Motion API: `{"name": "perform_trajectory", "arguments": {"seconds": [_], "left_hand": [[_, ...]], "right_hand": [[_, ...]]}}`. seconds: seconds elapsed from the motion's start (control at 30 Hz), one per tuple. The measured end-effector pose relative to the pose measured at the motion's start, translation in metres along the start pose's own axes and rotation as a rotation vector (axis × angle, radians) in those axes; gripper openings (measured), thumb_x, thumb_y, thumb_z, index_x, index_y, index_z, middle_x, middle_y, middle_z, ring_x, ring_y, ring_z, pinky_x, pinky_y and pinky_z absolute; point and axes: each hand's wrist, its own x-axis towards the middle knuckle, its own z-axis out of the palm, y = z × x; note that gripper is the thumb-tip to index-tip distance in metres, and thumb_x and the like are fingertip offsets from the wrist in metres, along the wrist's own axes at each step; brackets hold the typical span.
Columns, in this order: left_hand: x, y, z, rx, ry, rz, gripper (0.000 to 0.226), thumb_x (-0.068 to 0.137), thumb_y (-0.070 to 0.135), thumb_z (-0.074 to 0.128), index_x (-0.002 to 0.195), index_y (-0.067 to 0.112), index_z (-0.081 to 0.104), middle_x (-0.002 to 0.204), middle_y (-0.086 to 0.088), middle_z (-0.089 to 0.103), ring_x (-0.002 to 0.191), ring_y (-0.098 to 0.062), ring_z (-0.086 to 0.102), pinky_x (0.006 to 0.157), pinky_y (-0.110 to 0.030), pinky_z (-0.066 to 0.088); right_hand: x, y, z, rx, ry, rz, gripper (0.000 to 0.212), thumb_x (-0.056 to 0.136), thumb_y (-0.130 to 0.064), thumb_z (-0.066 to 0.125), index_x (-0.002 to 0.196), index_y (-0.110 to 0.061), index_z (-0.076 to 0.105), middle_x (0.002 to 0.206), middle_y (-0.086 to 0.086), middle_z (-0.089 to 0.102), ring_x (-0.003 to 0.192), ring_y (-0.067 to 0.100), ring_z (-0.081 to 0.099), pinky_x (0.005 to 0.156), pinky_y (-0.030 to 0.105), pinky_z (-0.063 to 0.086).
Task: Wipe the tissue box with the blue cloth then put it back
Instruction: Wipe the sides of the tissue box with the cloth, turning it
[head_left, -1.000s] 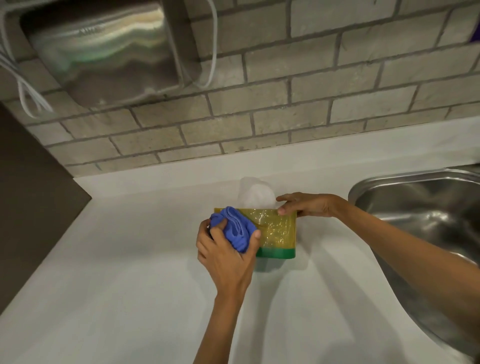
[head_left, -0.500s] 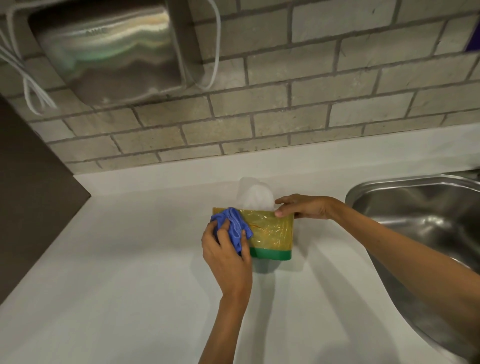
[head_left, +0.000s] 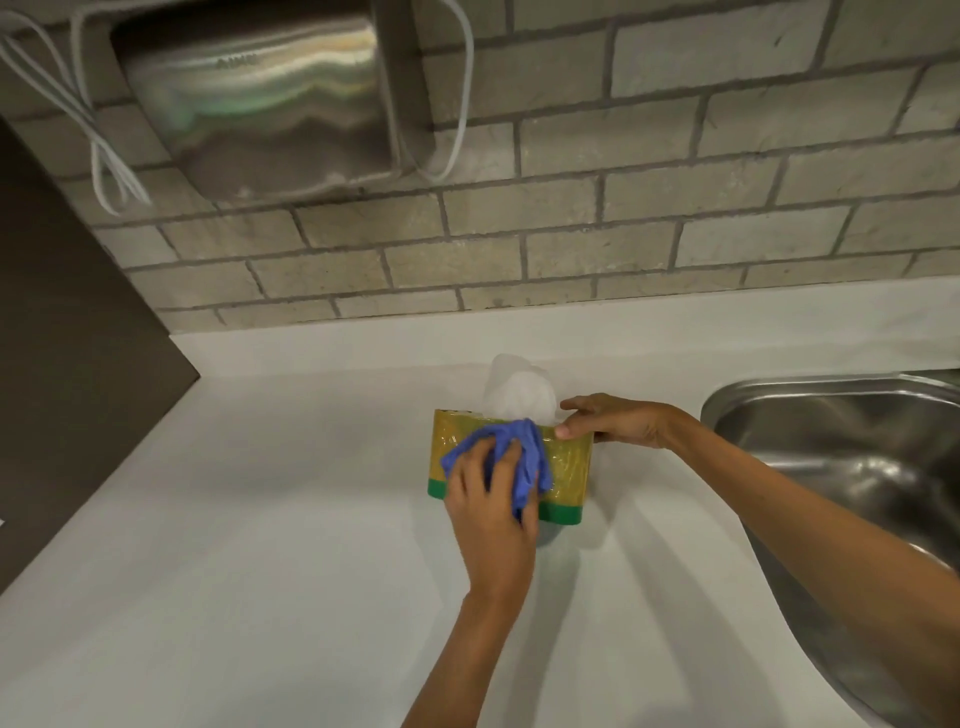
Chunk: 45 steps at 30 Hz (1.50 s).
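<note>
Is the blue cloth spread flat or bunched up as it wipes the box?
Bunched up: the blue cloth sits in crumpled folds under the left hand, pressed against the tissue box.

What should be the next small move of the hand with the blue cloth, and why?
Probably slide the blue cloth rightward along the front of the tissue box. The left hand presses it on the left and middle part, while the right part of the front is uncovered. The right hand steadies the box's top right edge, so it should stay put.
</note>
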Motion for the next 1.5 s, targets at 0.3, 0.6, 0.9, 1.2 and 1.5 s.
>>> {"name": "perform_trajectory", "arguments": {"seconds": [0.3,0.6,0.9,1.2,1.5], "left_hand": [[0.007,-0.005,-0.006,-0.02,0.04,-0.182,0.034,0.08,0.024,0.059,0.109,0.007,0.064,0.116,-0.017,0.06,0.104,-0.035,0.054,0.085,-0.045,0.049],[0.004,-0.024,-0.005,-0.076,0.076,-0.203,0.03,0.08,0.021,0.064,0.105,0.004,0.063,0.118,-0.019,0.058,0.106,-0.033,0.051,0.086,-0.048,0.051],[-0.018,-0.003,0.001,-0.086,-0.074,0.085,0.035,0.075,0.028,0.057,0.105,0.012,0.063,0.112,-0.014,0.064,0.106,-0.021,0.046,0.088,-0.03,0.044],[0.001,-0.011,-0.005,-0.08,0.019,-0.096,0.034,0.075,0.022,0.06,0.105,0.005,0.064,0.113,-0.017,0.062,0.102,-0.032,0.053,0.087,-0.039,0.047],[0.015,-0.029,-0.01,-0.136,0.098,-0.241,0.027,0.079,0.009,0.066,0.105,0.001,0.063,0.116,-0.019,0.06,0.104,-0.035,0.053,0.088,-0.03,0.04]], "right_hand": [[-0.002,-0.001,0.001,-0.001,0.032,-0.004,0.096,0.073,-0.04,0.069,0.147,-0.008,0.017,0.146,0.007,0.037,0.123,0.016,0.041,0.093,0.022,0.038],[-0.008,0.0,0.001,-0.01,0.069,0.001,0.101,0.072,-0.043,0.071,0.148,-0.011,0.012,0.152,0.009,0.028,0.135,0.022,0.035,0.106,0.028,0.036],[-0.01,0.0,0.005,-0.014,0.112,0.002,0.103,0.072,-0.044,0.071,0.148,-0.013,0.009,0.15,0.011,0.032,0.133,0.023,0.038,0.098,0.025,0.039],[-0.011,-0.002,0.007,-0.024,0.114,0.002,0.102,0.073,-0.043,0.07,0.148,-0.012,0.008,0.15,0.011,0.032,0.134,0.024,0.036,0.105,0.029,0.036],[-0.017,-0.002,0.005,-0.073,0.096,0.01,0.101,0.074,-0.041,0.07,0.148,-0.013,0.008,0.151,0.011,0.031,0.136,0.025,0.033,0.112,0.035,0.032]]}}
